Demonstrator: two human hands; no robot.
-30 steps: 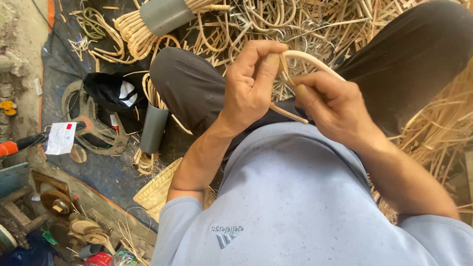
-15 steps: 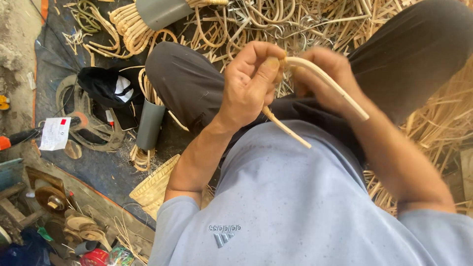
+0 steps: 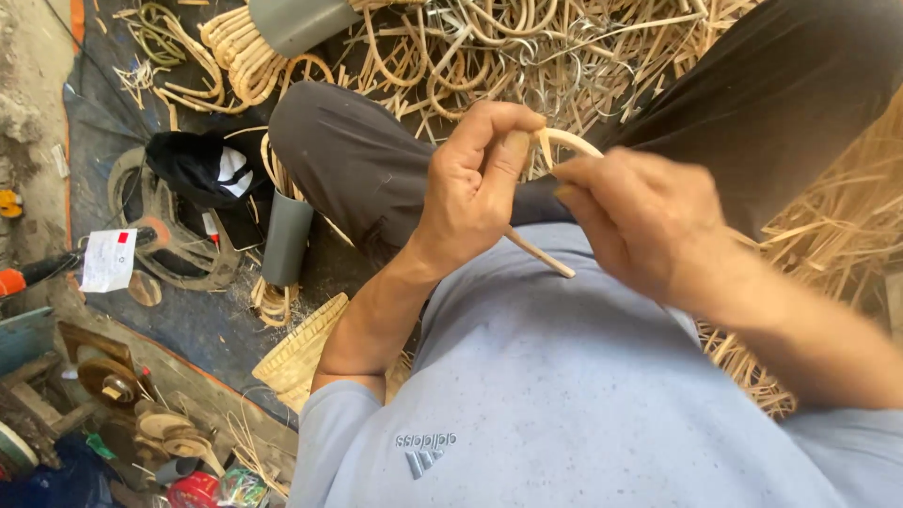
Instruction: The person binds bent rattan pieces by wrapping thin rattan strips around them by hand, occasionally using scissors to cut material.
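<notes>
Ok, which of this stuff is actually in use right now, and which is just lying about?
In use: bent cane strip, gripped by left hand and right hand.

Lying about: grey tube of cane pieces, woven mat, black cloth, white paper tag, loose cane heap.

Both hands raised together in front of the chest, each closed in a grip.

Left hand [image 3: 475,193]: back of hand toward the camera, fingers [image 3: 489,118] curled over the top, thumb pressed straight along the inner side; forearm bare, rising from a bent elbow at the lower left, short grey sleeve at the upper arm. Right hand [image 3: 640,221]: slightly blurred, knuckles up, fingers pinched toward the left hand, fingertips nearly touching it; right forearm bare, running off to the lower right. Both wrists are close to level.
</notes>
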